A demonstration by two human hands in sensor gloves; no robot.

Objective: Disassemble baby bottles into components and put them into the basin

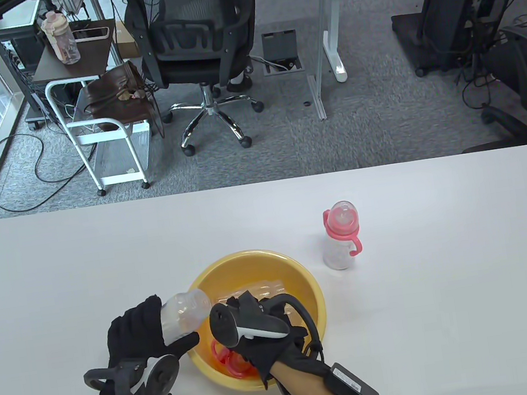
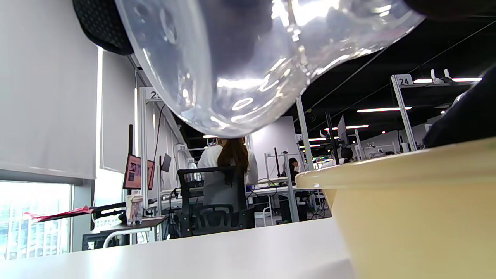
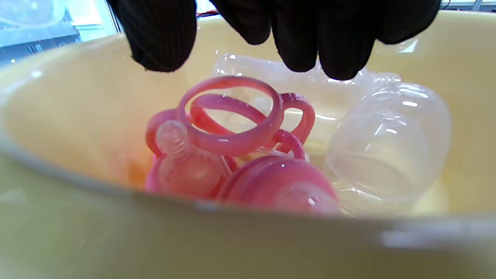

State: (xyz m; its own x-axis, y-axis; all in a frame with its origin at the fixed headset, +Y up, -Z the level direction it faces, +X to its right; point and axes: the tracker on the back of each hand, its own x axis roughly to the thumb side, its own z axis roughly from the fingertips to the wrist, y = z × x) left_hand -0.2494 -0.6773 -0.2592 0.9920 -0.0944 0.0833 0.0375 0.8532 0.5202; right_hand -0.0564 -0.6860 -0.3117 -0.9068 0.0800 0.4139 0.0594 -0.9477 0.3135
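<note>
Left hand point(image 1: 137, 330) grips clear ribbed plastic bottle body point(image 1: 185, 313) over round yellow plastic basin point(image 1: 304, 275) rim. Right hand point(image 1: 257, 328) inside basin, fingers point(image 3: 333, 46) loose, holding nothing. Right wrist view only: pink handle rings point(image 3: 232, 116), clear domed cap point(image 3: 387, 143). Assembled pink-collared bottle point(image 1: 340, 235) upright, mid-table.

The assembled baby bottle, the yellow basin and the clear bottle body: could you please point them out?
assembled baby bottle point(image 1: 340, 238), table view, its body.
yellow basin point(image 1: 247, 257), table view, far rim.
clear bottle body point(image 1: 186, 312), table view, its side.

i'm looking into an open-plan office. past my white table point(image 1: 451, 279) there's grey carpet, a person seated in a black mesh chair point(image 1: 195, 45), and sit-stand desks point(image 1: 326, 17); numbered posts point(image 2: 403, 80) mark rows of workstations.
</note>
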